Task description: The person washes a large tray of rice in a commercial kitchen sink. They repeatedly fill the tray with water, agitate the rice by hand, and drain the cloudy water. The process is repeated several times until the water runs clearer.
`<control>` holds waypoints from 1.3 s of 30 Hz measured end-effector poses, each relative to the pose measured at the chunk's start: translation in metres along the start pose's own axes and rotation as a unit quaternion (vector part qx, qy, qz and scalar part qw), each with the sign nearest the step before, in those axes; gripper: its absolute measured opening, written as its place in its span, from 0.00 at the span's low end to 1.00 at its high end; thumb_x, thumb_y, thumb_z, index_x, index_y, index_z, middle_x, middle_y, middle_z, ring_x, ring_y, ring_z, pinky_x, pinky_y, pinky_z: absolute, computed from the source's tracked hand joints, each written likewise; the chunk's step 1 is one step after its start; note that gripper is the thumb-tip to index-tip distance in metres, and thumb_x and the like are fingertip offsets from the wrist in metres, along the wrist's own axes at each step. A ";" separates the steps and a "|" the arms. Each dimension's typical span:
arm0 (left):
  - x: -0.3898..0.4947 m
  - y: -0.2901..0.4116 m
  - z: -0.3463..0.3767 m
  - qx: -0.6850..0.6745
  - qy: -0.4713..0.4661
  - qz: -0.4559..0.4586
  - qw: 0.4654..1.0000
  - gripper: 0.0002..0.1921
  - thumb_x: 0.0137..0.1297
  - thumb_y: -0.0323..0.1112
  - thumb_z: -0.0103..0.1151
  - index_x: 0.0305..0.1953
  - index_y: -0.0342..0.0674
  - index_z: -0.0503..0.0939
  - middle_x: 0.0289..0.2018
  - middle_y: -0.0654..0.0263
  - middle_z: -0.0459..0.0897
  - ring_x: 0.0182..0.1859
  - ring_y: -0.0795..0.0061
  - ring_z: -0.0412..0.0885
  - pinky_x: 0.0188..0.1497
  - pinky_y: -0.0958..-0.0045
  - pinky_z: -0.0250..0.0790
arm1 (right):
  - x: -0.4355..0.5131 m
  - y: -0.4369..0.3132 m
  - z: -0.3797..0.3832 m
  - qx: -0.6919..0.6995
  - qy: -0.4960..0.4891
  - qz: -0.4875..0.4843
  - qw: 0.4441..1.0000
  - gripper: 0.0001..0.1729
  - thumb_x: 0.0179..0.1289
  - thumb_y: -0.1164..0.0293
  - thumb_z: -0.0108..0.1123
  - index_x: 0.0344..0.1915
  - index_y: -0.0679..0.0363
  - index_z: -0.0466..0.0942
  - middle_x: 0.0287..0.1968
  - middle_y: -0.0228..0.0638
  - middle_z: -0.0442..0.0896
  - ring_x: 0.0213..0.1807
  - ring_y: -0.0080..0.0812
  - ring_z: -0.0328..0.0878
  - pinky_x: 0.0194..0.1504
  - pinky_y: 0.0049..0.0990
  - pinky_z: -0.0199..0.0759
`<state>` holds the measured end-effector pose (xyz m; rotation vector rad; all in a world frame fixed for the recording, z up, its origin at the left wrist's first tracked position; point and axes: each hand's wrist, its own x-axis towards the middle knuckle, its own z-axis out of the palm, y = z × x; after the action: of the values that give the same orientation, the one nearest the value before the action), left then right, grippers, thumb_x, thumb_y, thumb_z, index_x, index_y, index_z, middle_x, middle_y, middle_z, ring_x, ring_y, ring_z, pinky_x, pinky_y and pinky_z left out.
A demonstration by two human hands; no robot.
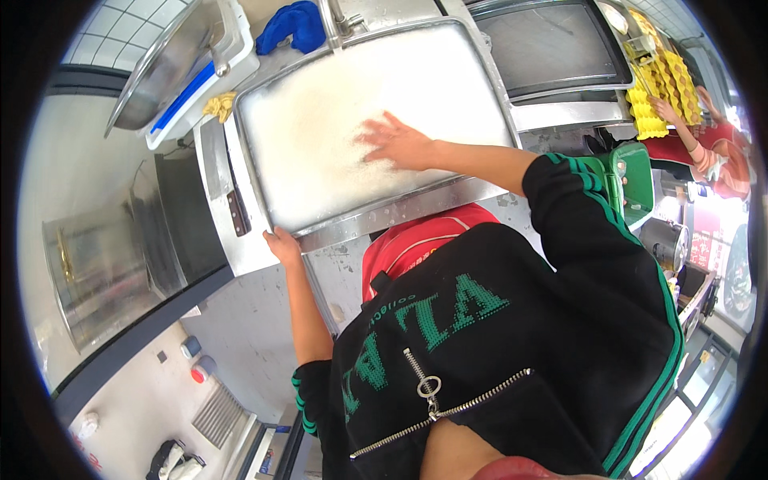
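A large rectangular metal tray [261, 191] lies before me beneath a faucet, its inside covered with white, foamy liquid [318, 132]. My right hand [399, 144] is spread flat at the middle of the foam, fingers apart and slightly blurred. Nothing shows in that hand; what lies under the foam is hidden. At the tray's near left corner, my left hand [283, 245] grips the rim, its thumb on top. A cleaver-like knife [223, 174] with a dark wooden handle lies on the steel counter just left of the tray.
The faucet [332, 27] stands behind the tray, near a blue cloth [294, 27]. A yellow cloth [219, 106] and a white bin [231, 78] holding a steel basin are at left. Dark trays [552, 48], yellow egg cartons [660, 90], a green bin [636, 180] and another person [720, 150] are right.
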<state>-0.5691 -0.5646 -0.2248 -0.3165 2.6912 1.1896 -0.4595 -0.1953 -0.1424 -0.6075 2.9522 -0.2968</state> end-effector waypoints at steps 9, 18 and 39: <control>-0.007 0.031 -0.002 0.005 -0.029 -0.051 0.998 0.27 0.64 0.37 0.39 0.56 0.19 0.54 0.48 0.36 0.68 0.49 0.49 0.70 0.53 0.64 0.61 | -0.011 0.070 -0.016 0.063 0.033 0.275 0.959 0.41 0.45 0.56 0.65 0.61 0.40 0.60 0.68 0.36 0.45 0.67 0.57 0.37 0.60 0.61 0.37; -0.007 0.034 0.003 0.015 -0.017 -0.025 0.999 0.26 0.65 0.38 0.39 0.56 0.19 0.55 0.48 0.37 0.68 0.47 0.49 0.71 0.51 0.64 0.61 | 0.004 0.102 -0.028 0.022 -0.107 0.198 0.974 0.41 0.43 0.52 0.63 0.59 0.47 0.63 0.66 0.39 0.51 0.66 0.52 0.45 0.58 0.57 0.46; 0.019 0.021 0.006 0.022 -0.012 -0.010 1.000 0.26 0.65 0.37 0.38 0.56 0.19 0.55 0.48 0.36 0.68 0.48 0.47 0.70 0.53 0.62 0.59 | 0.010 0.231 -0.043 0.348 0.073 0.270 0.895 0.20 0.56 0.58 0.56 0.46 0.55 0.75 0.53 0.37 0.72 0.56 0.36 0.66 0.58 0.30 0.56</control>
<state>-0.5922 -0.5483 -0.2186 -0.3198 2.6828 1.1183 -0.5626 0.0156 -0.1500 0.3303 2.6840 -1.2783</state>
